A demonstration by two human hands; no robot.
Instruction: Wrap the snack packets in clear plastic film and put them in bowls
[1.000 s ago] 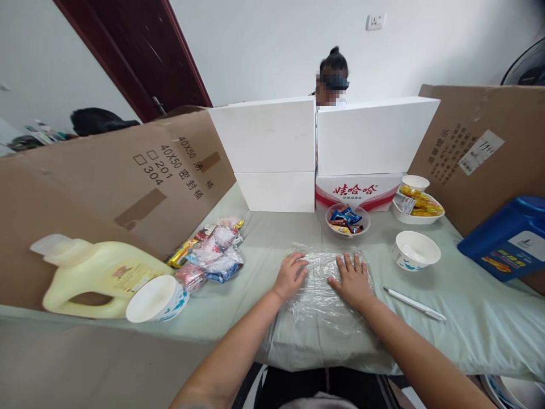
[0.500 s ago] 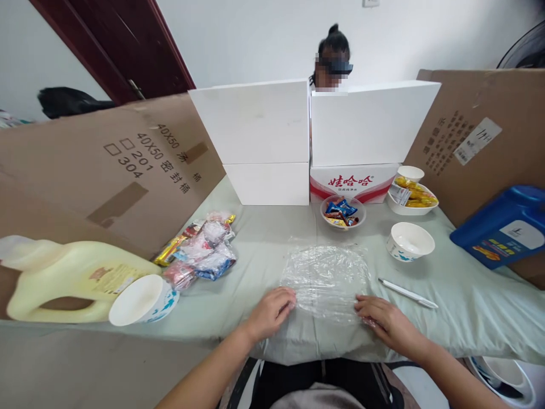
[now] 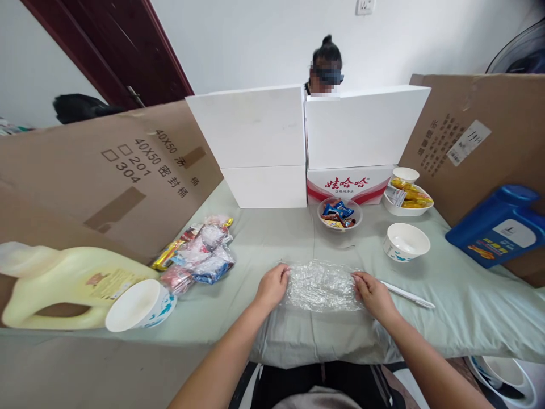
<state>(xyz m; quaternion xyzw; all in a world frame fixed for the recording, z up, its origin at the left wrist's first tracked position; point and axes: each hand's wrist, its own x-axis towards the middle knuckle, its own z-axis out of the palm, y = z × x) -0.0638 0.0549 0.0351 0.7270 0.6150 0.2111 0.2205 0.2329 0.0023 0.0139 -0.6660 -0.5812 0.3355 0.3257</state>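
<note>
A crumpled clear plastic bag (image 3: 322, 288) stretches between my two hands above the pale green cloth. My left hand (image 3: 273, 285) pinches its left end between thumb and fingers. At the opposite end, my right hand (image 3: 372, 291) grips the plastic the same way. The bag looks folded to a narrow strip. Just right of my right hand lies a white pen (image 3: 409, 295). Beyond the bag stands a clear bowl of wrapped sweets (image 3: 339, 215).
White boxes (image 3: 261, 147) form a wall at the back, a person (image 3: 326, 65) behind them. At left are wrapped packets (image 3: 204, 253), a paper bowl (image 3: 138, 307) and a pale yellow jug (image 3: 63, 284). Rightward are another paper bowl (image 3: 406, 242), yellow packets (image 3: 411, 196) and a blue bottle (image 3: 498, 227).
The bag lay spread wider under my hands; now its near edge is folded away from me into a narrower strip. Both hands have moved slightly forward and pinch its ends.
</note>
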